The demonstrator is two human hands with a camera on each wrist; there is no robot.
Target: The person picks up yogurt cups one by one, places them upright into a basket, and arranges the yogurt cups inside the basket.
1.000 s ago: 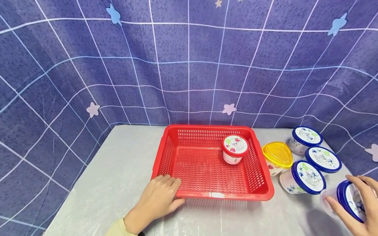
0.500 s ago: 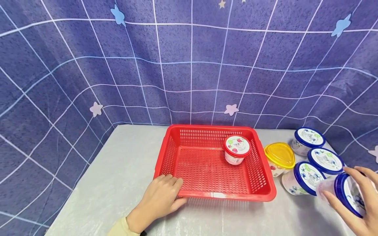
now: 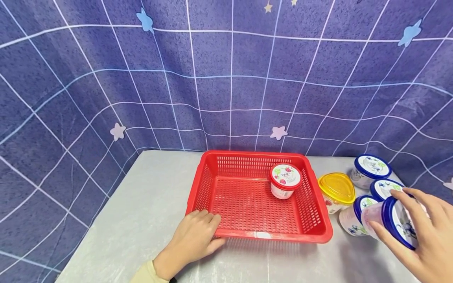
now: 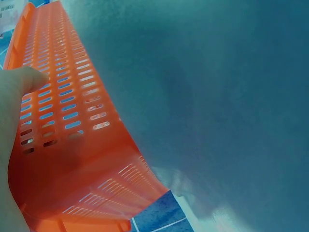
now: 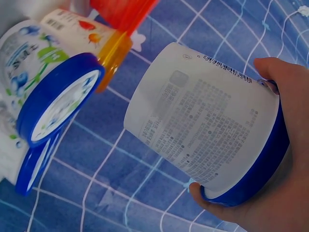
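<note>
My left hand (image 3: 196, 236) grips the front left of the red plastic basket (image 3: 269, 236), fingers over the rim and thumb against the outer wall. In the left wrist view the thumb lies on the slotted side of the basket (image 4: 72, 164). A red-lidded yogurt tub (image 3: 286, 181) stands inside, near the right wall. My right hand (image 3: 429, 232) holds a tilted blue-lidded yogurt tub (image 3: 380, 218) by its lid end, thumb and fingers on opposite sides. In the right wrist view the printed side of this tub (image 5: 198, 121) shows, raised beside the other tubs.
Right of the basket stands a yellow-lidded tub (image 3: 336, 190). Several blue-lidded tubs (image 3: 371, 167) cluster beyond it, partly covered by the held tub and hand. A purple grid-patterned curtain (image 3: 226, 86) backs the grey table (image 3: 141, 204).
My right hand has moved left and slightly up with the blue-lidded yogurt tub, now overlapping the standing tubs. The left hand keeps its grip on the basket; the head view shifts slightly.
</note>
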